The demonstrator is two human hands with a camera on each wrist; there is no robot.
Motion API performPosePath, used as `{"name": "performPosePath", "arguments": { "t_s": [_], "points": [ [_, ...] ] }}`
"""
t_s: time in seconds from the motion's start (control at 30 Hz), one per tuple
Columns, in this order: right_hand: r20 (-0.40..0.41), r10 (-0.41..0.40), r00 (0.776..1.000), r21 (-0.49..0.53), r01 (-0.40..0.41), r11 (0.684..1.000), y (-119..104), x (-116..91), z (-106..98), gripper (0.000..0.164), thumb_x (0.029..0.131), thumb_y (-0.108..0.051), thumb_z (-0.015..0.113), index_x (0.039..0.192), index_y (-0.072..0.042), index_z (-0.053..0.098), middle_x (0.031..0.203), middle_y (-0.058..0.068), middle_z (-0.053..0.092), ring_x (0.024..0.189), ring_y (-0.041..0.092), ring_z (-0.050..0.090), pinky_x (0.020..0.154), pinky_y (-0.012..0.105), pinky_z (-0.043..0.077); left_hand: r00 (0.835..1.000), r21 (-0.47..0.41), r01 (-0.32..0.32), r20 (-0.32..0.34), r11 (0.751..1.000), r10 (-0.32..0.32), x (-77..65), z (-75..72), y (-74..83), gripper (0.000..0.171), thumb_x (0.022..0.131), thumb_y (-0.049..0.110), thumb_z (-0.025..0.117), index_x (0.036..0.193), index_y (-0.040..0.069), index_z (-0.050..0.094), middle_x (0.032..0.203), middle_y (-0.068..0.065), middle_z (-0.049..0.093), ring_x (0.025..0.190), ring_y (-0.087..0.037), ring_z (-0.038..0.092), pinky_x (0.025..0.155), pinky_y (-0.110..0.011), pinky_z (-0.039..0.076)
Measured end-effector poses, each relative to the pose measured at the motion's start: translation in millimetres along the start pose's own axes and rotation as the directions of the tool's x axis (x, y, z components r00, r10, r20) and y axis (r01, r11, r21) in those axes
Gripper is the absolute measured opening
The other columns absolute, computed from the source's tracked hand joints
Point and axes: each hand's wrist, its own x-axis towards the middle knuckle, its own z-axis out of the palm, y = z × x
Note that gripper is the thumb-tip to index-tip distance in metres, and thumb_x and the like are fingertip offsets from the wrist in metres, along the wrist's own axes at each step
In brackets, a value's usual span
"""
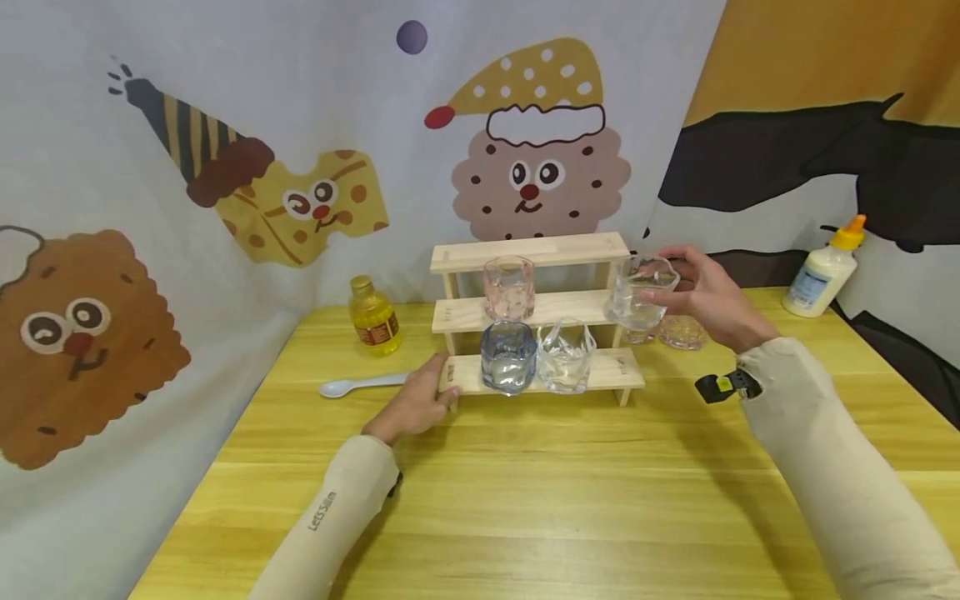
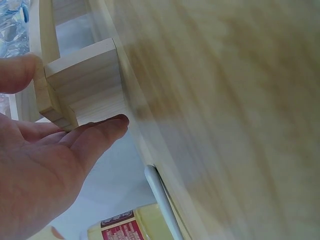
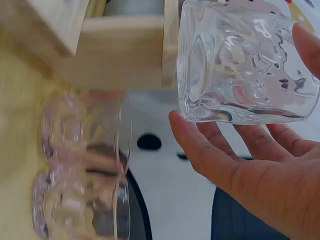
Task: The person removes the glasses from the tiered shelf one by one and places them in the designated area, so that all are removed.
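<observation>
A three-step wooden stand [image 1: 540, 251] stands on the table. My left hand [image 1: 416, 402] grips the left end of its lowest step, thumb above and fingers along the side support [image 2: 92, 80]. In my right hand [image 1: 712, 300] is a clear drinking glass [image 1: 632, 293], held upright between thumb and fingers at the right end of the middle step. The right wrist view shows its base [image 3: 189, 65] right at the board's edge. A pink glass [image 1: 510, 287] sits on the middle step. On the lowest step a blue glass [image 1: 508, 358] stands beside another clear glass [image 1: 566, 358].
Two pink glasses [image 3: 65, 130] stand on the table by the stand's right end. At left are a yellow bottle [image 1: 375, 321] and a white spoon [image 1: 360, 384] lying flat. A glue bottle [image 1: 819, 275] stands at the back right. A printed curtain [image 1: 420, 125] hangs behind.
</observation>
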Motion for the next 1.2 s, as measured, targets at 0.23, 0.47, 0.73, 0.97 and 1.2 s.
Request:
{"name": "performPosePath", "arguments": {
  "t_s": [0.23,0.47,0.73,0.97,1.2],
  "points": [
    [-0.063,0.055,0.996,-0.11,-0.062,0.992,15.6,-8.7,-24.4,0.082,0.094,-0.038,0.07,0.157,-0.013,0.024,0.138,-0.009,0.052,0.095,-0.004,0.058,0.077,0.023,0.057,1.0,-0.02,-0.009,-0.008,1.0,0.008,0.1,1.2,-2.3,0.07,0.102,0.019,0.056,0.159,0.0,0.019,0.162,-0.024,0.03,0.151,-0.04,0.03,0.126,-0.054,0.023],
    [-0.091,0.087,0.992,-0.173,-0.102,0.98,42.9,-22.9,-49.1,0.085,0.094,-0.041,0.068,0.16,-0.014,0.022,0.141,-0.008,0.044,0.098,-0.009,0.052,0.075,0.02,0.056,1.0,-0.009,-0.009,0.0,1.0,0.009,-0.3,1.4,-1.3,0.069,0.103,0.02,0.055,0.159,0.001,0.02,0.162,-0.023,0.032,0.151,-0.039,0.03,0.127,-0.053,0.023],
    [-0.149,0.095,0.984,-0.166,-0.12,0.979,65.7,-34.8,-73.9,0.082,0.094,-0.038,0.069,0.16,-0.02,0.023,0.12,-0.031,0.042,0.095,-0.014,0.051,0.071,0.017,0.056,1.0,0.005,-0.012,-0.011,1.0,0.012,-0.3,-0.2,0.3,0.069,0.102,0.019,0.056,0.158,0.0,0.021,0.159,-0.024,0.035,0.149,-0.039,0.035,0.125,-0.053,0.027],
    [-0.223,0.119,0.968,-0.222,-0.169,0.96,88.2,-36.5,-90.4,0.088,0.095,-0.042,0.066,0.161,-0.01,0.018,0.154,0.013,0.038,0.087,-0.018,0.048,0.067,0.015,0.053,1.0,0.057,-0.018,-0.018,0.998,0.019,1.3,-1.1,1.6,0.067,0.102,0.019,0.057,0.157,0.0,0.025,0.153,-0.024,0.045,0.142,-0.039,0.044,0.122,-0.053,0.034],
    [-0.265,0.175,0.948,-0.206,-0.233,0.95,109.7,-32.3,-103.3,0.081,0.094,-0.046,0.066,0.156,-0.016,0.024,0.161,0.019,0.028,0.101,0.001,0.05,0.067,0.01,0.051,1.0,0.093,-0.005,-0.015,0.996,0.007,0.2,-2.1,4.9,0.067,0.102,0.022,0.057,0.156,-0.001,0.026,0.151,-0.024,0.047,0.141,-0.039,0.046,0.121,-0.052,0.035]
  ]
}}
